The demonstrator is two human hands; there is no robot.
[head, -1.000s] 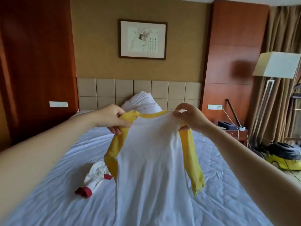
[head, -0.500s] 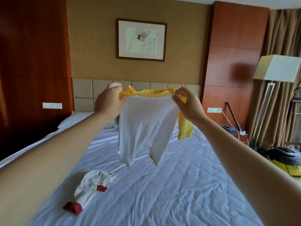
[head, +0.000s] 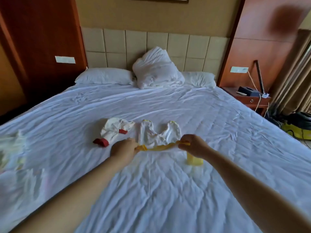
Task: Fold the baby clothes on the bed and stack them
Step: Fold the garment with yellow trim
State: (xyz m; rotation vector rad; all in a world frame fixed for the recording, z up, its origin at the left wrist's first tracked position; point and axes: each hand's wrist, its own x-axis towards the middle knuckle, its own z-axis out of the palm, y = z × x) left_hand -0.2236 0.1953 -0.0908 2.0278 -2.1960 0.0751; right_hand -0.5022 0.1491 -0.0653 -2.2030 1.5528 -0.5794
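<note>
A white baby suit with yellow trim (head: 158, 134) lies spread on the white bed sheet (head: 168, 190), legs pointing toward the headboard. My left hand (head: 124, 149) pinches its yellow collar at the left shoulder. My right hand (head: 193, 146) pinches the collar at the right shoulder. One yellow sleeve (head: 194, 159) shows below my right wrist. A crumpled white garment with red cuffs (head: 114, 130) lies just left of the suit. More pale baby clothes (head: 15, 148) lie blurred at the bed's left edge.
Two pillows (head: 104, 76) and a bunched duvet (head: 156, 69) lie at the headboard. A nightstand (head: 249, 96) with a box and cables stands right of the bed. A yellow and black appliance (head: 297, 126) sits on the floor at the right.
The suit hung in the air between my hands before; now both hands have come down and it lies flat on the sheet. The view has tilted downward.
</note>
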